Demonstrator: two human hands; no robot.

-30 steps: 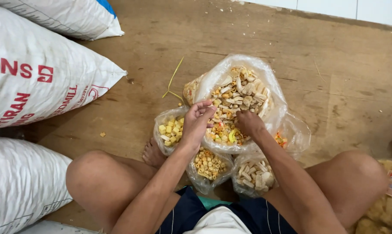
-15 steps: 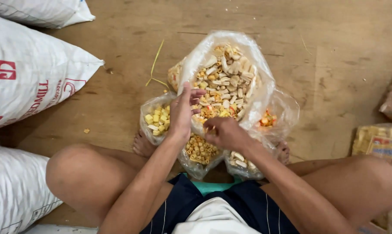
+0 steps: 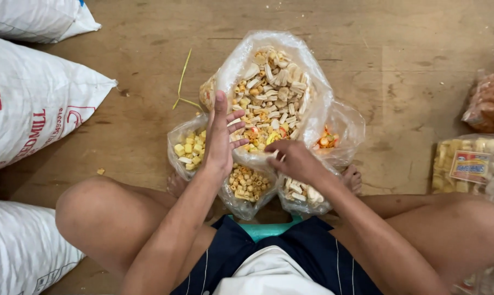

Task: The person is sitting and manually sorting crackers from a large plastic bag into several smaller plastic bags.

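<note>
Left hand (image 3: 221, 143): open, fingers spread and pointing far, palm turned right against the left wall of the big bag (image 3: 274, 93). Empty. Half a second ago it was already lifted beside the bag; a second ago it was curled down into the snack mix (image 3: 271, 101). So it has come up out of the bag and flattened.

Right hand (image 3: 295, 161): closed into a narrow pinch at the bag's near rim, knuckles up. It seems to grip the plastic edge or a few pieces; the fingertips are turned under, so I cannot tell which. It has stayed at that near rim across all three frames.

Big bag: clear plastic, mouth open, on the wooden floor (image 3: 400, 65) just far of my crossed legs, full of mixed pale and orange snacks.

Small bags, crowded round its near side:
- yellow cubes (image 3: 188, 150), left, just beside my left wrist
- ring snacks (image 3: 248, 184), near, between my hands
- pale sticks (image 3: 301, 196), under my right wrist
- orange bits (image 3: 334, 136), right

White sacks (image 3: 34, 104): left. Packed snacks (image 3: 471, 164): right edge.

Reading: scooping has paused; I am now steadying the bag mouth.
</note>
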